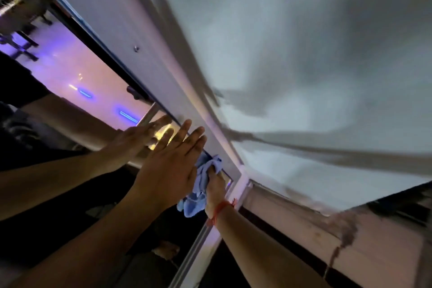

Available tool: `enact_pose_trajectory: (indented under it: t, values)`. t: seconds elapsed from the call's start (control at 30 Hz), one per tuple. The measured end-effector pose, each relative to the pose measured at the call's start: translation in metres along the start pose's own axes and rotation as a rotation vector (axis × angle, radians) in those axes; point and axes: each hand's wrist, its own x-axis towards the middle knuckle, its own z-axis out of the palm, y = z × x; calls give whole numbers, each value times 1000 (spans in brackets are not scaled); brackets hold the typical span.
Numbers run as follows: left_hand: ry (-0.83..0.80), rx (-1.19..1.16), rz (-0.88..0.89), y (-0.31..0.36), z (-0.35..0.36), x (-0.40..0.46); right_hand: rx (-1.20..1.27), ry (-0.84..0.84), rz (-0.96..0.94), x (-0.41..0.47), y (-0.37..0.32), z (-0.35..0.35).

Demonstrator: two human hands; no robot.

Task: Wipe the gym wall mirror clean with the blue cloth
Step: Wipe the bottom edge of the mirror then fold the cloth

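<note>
Blue cloth (198,190), bunched, is gripped in the right hand (216,188) and pressed up against the top corner of the mirror (77,72), right where the glass meets its pale frame (140,58). A red thread (221,209) circles that wrist. The fingers themselves are mostly buried in the folds; only the grip as a whole reads.

Left hand (173,166) lies flat on the glass just beside the cloth, fingers straight and spread, holding nothing. It looks like a brace. Its reflection meets it fingertip to fingertip.

Key relation: the mirror's top edge runs away from both hands as a long diagonal, up and to the left. The cloth sits at the near end of that line, so the unwiped run lies out beyond the left hand. The right hand is the nearer one to the corner and carries the cloth.

Hard to read: heavy motion blur across the ceiling (304,42) above the hands. Smears on the glass cannot be made out. Purple-lit shapes in the reflection are indistinct.
</note>
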Motion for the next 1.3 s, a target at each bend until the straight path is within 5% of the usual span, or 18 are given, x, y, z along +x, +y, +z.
enact_pose_trajectory:
  t: [0.2, 0.33, 0.47, 0.6, 0.87, 1.03, 1.1, 1.3]
  values:
    - [-157, 17, -43, 49, 91, 25, 234, 141, -7, 137, 74, -64]
    - [-139, 127, -87, 65, 144, 28, 94, 278, -145, 146, 46, -67]
    - [-98, 113, -95, 78, 167, 33, -76, 232, -292, 153, 60, -70]
    - [-100, 130, -24, 89, 198, 35, -220, 205, -65, 179, 86, -112]
    - [-97, 85, -19, 100, 227, 21, -131, 215, -50, 200, 77, -122]
    - [-321, -125, 94, 116, 259, -26, -126, 147, 102, 173, 169, -151]
    - [-296, -209, 114, 124, 271, -57, -81, 96, 177, 154, 209, -159]
    - [-522, -48, 90, 130, 302, -141, -72, 163, 96, 209, 237, -168]
